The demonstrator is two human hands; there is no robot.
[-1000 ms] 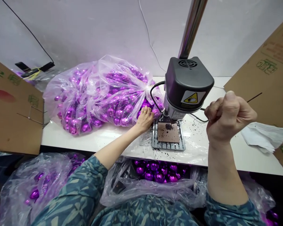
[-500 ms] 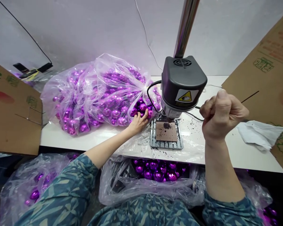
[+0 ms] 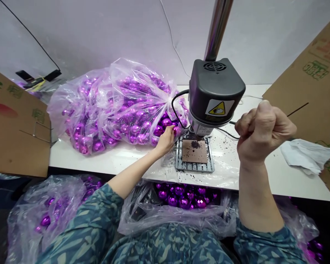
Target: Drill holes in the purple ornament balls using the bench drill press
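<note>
At the mouth of a clear plastic bag, my left hand has its fingers curled on a shiny purple faceted ball, which is mostly hidden by them. More purple balls lie just beside it. My right hand is closed in a fist, raised right of the black drill press. A dark lever runs from the machine toward the fist, its grip hidden inside. Under the drill a brown board with a small hole lies on the slotted metal base, with dark shavings on it.
Cardboard boxes stand at left and right. White paper lies on the white table at right. Below the table edge, a plastic-lined container holds purple balls; another bag is lower left.
My left hand has moved slightly right, and its spread fingers have curled in on a ball. The right fist keeps its place by the drill press. The view has shifted slightly.
</note>
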